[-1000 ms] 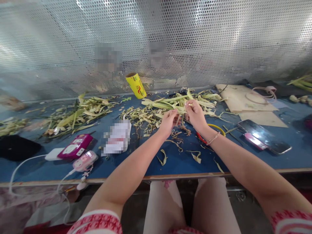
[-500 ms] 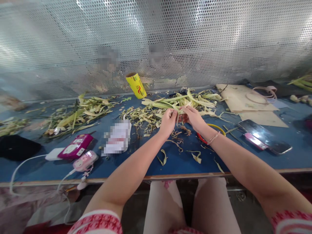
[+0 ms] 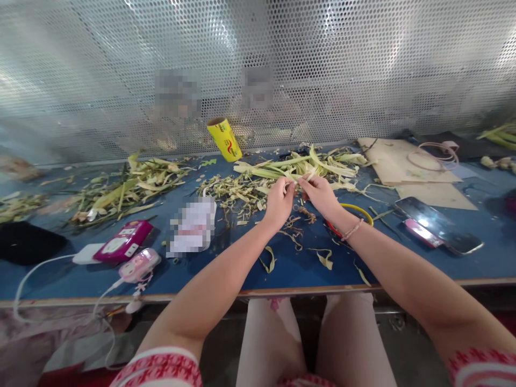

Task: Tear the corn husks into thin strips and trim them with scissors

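Observation:
My left hand (image 3: 279, 203) and my right hand (image 3: 319, 194) are close together over the blue table. Both have their fingers pinched on a pale green plant strip (image 3: 297, 181), with only a short gap between the fingertips. Right behind them lies a pile of long pale green leaves (image 3: 262, 171). Small dry scraps (image 3: 237, 193) are spread to the left of my left hand. Thin brown curly bits (image 3: 296, 228) lie beneath the hands. A red and yellow ring (image 3: 358, 208) is partly hidden by my right wrist.
On the blue table (image 3: 298, 274) a yellow tube (image 3: 224, 141) leans near the perforated metal wall (image 3: 342, 70). At left are another leaf heap (image 3: 129, 188), a magenta box (image 3: 124, 242), a pink case (image 3: 140, 264) and cables. Phones (image 3: 437, 220) and brown cardboard (image 3: 403, 161) lie right.
My hands have shifted slightly, and the fingers of my right hand are bent more closely round the strip. The reddish-brown thing seen beneath the fingers is no longer visible there.

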Demonstrator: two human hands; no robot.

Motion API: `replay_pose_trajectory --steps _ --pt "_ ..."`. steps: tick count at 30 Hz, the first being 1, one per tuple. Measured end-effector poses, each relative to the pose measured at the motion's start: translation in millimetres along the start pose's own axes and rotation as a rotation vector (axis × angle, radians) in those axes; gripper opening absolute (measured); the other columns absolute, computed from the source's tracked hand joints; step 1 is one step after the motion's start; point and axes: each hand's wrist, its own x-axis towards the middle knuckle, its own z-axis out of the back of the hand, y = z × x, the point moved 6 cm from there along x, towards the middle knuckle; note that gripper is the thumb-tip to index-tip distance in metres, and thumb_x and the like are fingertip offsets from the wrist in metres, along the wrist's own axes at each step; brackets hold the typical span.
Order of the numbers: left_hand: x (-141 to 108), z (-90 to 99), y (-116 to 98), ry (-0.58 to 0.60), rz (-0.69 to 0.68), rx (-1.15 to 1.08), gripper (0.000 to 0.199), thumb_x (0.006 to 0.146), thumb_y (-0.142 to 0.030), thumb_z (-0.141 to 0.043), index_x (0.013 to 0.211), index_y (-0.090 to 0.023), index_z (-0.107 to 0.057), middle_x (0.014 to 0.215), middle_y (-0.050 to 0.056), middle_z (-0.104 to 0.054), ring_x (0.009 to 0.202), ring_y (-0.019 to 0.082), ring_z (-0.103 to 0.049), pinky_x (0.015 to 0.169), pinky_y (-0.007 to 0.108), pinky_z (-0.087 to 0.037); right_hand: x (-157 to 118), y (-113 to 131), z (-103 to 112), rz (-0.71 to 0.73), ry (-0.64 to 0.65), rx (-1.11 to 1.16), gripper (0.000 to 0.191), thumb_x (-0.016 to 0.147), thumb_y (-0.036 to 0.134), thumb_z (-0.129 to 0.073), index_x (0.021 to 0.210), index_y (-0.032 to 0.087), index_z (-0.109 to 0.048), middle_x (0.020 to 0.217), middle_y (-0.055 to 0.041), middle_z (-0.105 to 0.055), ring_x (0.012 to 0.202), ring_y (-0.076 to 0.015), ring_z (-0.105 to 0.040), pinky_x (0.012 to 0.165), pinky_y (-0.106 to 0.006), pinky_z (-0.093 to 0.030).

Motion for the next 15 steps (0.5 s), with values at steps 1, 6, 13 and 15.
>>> replay_pose_trajectory --steps 1,6,13,15 --pt "-0.6 0.7 -2.2 -0.006 -0.018 0.021 0.016 0.09 -0.019 -0.054 0.075 -0.019 -0.05 0.059 -0.004 -0.049 0.054 0.01 -0.044 0.058 0.024 -0.032 -1.1 3.3 1.0 0.019 -0.008 -0.041 0.029 0.086 0.04 -0.052 0.064 0.02 -0.053 0.049 0.0038 -0.046 0.05 -0.0124 -0.045 0.054 -0.028 -0.035" --pt "-2.2 2.5 -6.7 -0.02 -0.053 0.04 0.015 0.09 -0.02 -0.054 0.076 -0.019 -0.05 0.06 -0.004 -0.048 0.056 0.01 -0.043 0.058 0.024 -0.032 -7.2 20.7 2.3 0.171 -0.044 -0.223 0.027 0.088 0.032 -0.046 0.063 0.021 -0.048 0.053 0.0017 -0.047 0.058 -0.0144 -0.048 0.061 -0.029 -0.035" --pt "-1.6 -0.4 -4.2 0.01 -0.08 -0.015 0.016 0.091 -0.019 -0.053 0.076 -0.02 -0.047 0.06 -0.005 -0.048 0.054 0.01 -0.044 0.057 0.024 -0.033 -5.8 18.2 4.3 0.154 -0.09 -0.235 0.024 0.088 0.035 -0.046 0.068 0.021 -0.05 0.061 -0.0004 -0.055 0.061 -0.0155 -0.051 0.063 -0.029 -0.037" --pt "-1.5 -2.2 -2.5 0.024 -0.098 -0.032 0.016 0.091 -0.02 -0.053 0.076 -0.021 -0.047 0.059 -0.005 -0.048 0.053 0.01 -0.044 0.057 0.024 -0.034 -5.0 16.4 5.1 0.146 -0.09 -0.218 0.024 0.088 0.036 -0.046 0.069 0.022 -0.051 0.06 -0.0001 -0.055 0.061 -0.0157 -0.051 0.063 -0.029 -0.038"
